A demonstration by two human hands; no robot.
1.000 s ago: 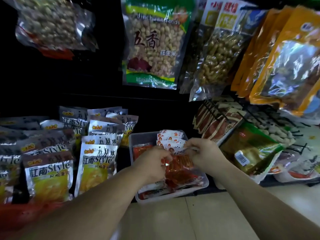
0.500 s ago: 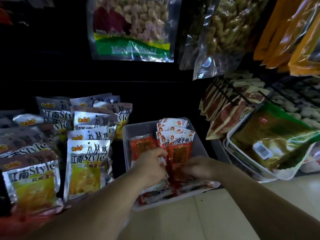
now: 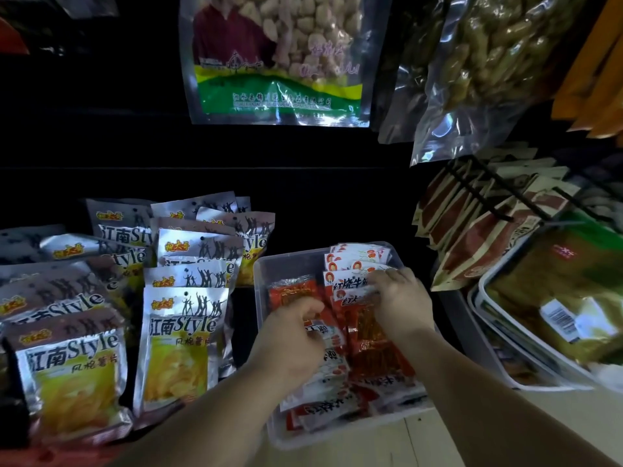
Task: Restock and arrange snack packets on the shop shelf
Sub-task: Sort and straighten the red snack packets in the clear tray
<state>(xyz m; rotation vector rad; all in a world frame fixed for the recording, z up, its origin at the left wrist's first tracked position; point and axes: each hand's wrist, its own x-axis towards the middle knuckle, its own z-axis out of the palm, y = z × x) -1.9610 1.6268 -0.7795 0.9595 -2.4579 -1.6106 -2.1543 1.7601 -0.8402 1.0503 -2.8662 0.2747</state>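
Rows of silver crisp bags (image 3: 182, 345) stand left of a clear tub (image 3: 266, 264). Red packets (image 3: 374, 345) fill the tub. At its front, the left hand (image 3: 286, 345) pinches a lying packet. Further back, the right hand (image 3: 404, 305) has its grip curled round an upright packet's top.

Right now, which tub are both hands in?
The middle clear tub of red packets: left hand and right hand reach inside. The white tray at right is untouched.

Red-and-white snack packets (image 3: 350, 288); clear tray (image 3: 286, 267); silver chip bags (image 3: 182, 338), yellow window; green-banded nut bag (image 3: 276, 62).
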